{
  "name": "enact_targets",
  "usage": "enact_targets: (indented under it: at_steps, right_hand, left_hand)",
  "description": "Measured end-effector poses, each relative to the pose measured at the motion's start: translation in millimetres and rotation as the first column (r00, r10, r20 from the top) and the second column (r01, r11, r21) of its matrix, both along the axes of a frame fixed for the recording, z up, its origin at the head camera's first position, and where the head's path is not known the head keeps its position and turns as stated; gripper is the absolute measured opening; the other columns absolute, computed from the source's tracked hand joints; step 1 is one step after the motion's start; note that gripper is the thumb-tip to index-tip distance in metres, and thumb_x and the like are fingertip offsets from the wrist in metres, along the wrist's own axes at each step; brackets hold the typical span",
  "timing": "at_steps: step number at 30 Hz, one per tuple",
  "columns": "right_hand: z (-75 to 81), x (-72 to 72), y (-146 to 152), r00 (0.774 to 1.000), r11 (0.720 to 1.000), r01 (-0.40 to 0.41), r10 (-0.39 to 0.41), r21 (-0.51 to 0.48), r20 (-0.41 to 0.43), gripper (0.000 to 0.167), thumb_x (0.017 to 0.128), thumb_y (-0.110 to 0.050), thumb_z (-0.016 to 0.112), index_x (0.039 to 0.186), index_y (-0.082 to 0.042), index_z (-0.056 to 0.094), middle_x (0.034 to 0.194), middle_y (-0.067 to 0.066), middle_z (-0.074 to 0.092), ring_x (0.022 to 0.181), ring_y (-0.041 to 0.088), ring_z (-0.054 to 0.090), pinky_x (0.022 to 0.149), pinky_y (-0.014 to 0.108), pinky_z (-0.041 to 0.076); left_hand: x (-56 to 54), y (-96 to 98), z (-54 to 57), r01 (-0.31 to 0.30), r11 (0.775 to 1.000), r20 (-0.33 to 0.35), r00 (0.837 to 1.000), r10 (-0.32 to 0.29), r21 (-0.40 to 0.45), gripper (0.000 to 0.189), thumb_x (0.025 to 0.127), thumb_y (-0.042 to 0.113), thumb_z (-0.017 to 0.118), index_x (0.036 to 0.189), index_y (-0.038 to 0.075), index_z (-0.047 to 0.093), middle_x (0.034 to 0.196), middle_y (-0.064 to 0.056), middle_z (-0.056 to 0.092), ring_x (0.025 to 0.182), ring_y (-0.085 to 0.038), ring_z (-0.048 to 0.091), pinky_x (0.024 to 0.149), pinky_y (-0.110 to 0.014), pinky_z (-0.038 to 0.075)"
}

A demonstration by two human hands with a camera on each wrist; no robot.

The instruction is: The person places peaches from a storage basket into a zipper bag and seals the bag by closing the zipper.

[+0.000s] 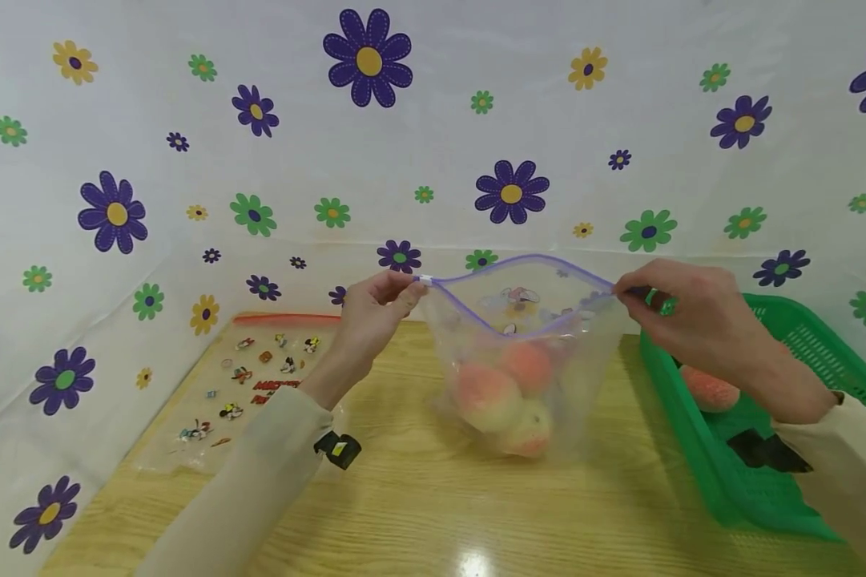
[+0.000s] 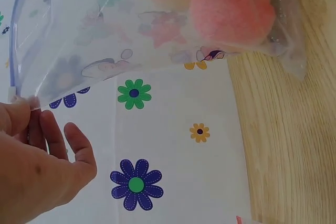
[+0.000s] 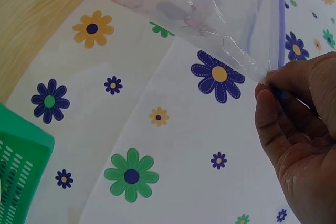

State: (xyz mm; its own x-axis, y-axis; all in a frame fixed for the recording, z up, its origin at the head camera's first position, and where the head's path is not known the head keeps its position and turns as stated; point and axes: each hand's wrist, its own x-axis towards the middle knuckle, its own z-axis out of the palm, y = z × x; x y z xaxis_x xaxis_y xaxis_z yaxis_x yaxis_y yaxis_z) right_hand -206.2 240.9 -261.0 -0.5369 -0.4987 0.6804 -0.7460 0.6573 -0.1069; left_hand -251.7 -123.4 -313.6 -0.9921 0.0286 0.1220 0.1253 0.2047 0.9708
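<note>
A clear zip bag [image 1: 594,373] with a purple seal hangs with its mouth spread, its bottom at the wooden table. Pink and yellow peaches [image 1: 485,397] lie in a cluster inside it. My left hand [image 1: 375,324] pinches the mouth's left corner at the white slider [image 1: 425,280]. In the left wrist view, the thumb and forefinger of that left hand [image 2: 44,166] hold the film while the other fingers curl loosely. My right hand [image 1: 706,328] pinches the opposite corner; the right wrist view shows this right hand [image 3: 302,124] gripping the seal's end.
At the right stands a green plastic basket [image 1: 721,481] with a reddish fruit [image 1: 710,389] in it, partly behind my right arm. A second zip bag [image 1: 259,377] with a red seal and cartoon prints lies flat at the left. Flower-patterned white sheeting [image 1: 433,136] rises behind the table [image 1: 404,513].
</note>
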Motion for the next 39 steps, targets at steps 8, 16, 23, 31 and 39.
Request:
enact_targets:
  at_steps: [8, 16, 23, 31, 39]
  right_hand:
    - [-6.1, -2.3, 19, 0.995, 0.996, 0.085, -0.085, -0.016, 0.051, 0.026, 0.078, 0.011, 0.081, 0.098, -0.006, 0.077, 0.090, 0.005, 0.077, 0.074, -0.001, 0.064, 0.071, 0.000, 0.046]
    - [-3.9, -11.0, 21, 0.988, 0.991, 0.130, -0.132, 0.030, 0.079, 0.019, 0.081, 0.005, 0.080, 0.097, -0.005, 0.076, 0.088, 0.006, 0.077, 0.074, 0.015, 0.069, 0.067, 0.002, 0.046]
    - [-3.6, -14.8, 13, 0.990, 0.990, 0.125, -0.128, 0.068, 0.051, 0.017, 0.083, 0.002, 0.079, 0.097, -0.005, 0.075, 0.091, 0.007, 0.077, 0.080, 0.021, 0.071, 0.067, 0.014, 0.052]
    - [-2.0, -5.8, -29, 0.999, 0.999, -0.033, 0.034, 0.035, -0.029, 0.026, 0.077, -0.003, 0.085, 0.101, -0.004, 0.076, 0.101, 0.009, 0.077, 0.097, 0.028, 0.073, 0.082, 0.043, 0.060]
    - [-6.5, -2.3, -77, 0.990, 0.989, -0.138, 0.136, 0.047, 0.044, 0.026, 0.085, -0.013, 0.082, 0.109, -0.004, 0.075, 0.107, 0.008, 0.076, 0.101, 0.025, 0.071, 0.084, 0.044, 0.061]
  left_hand:
    - [12.6, -7.4, -0.9, -0.003, 1.000, -0.054, 0.999, 0.002, -0.019, 0.021, 0.102, 0.024, 0.063, 0.115, 0.008, 0.068, 0.114, -0.008, 0.071, 0.110, -0.025, 0.061, 0.092, -0.026, 0.054]
    - [17.7, -7.3, -1.2, 0.000, 1.000, -0.073, 0.997, 0.001, 0.019, 0.026, 0.100, 0.026, 0.068, 0.119, 0.010, 0.071, 0.116, -0.008, 0.074, 0.107, -0.017, 0.067, 0.096, -0.027, 0.057]
    - [21.8, -3.8, -1.4, 0.021, 0.999, -0.157, 0.987, -0.028, -0.045, 0.024, 0.102, 0.025, 0.066, 0.118, 0.009, 0.072, 0.115, -0.009, 0.075, 0.108, -0.019, 0.069, 0.097, -0.032, 0.056]
    - [26.0, 7.7, 1.3, 0.020, 0.983, -0.291, 0.954, -0.074, -0.184, 0.016, 0.102, 0.022, 0.065, 0.111, 0.010, 0.071, 0.105, -0.006, 0.073, 0.099, -0.017, 0.064, 0.087, -0.032, 0.055]
    - [31.9, 12.1, 5.7, 0.024, 0.947, -0.427, 0.888, -0.167, -0.321, 0.013, 0.099, 0.020, 0.069, 0.107, 0.011, 0.074, 0.100, -0.001, 0.075, 0.090, -0.014, 0.066, 0.086, -0.034, 0.057]
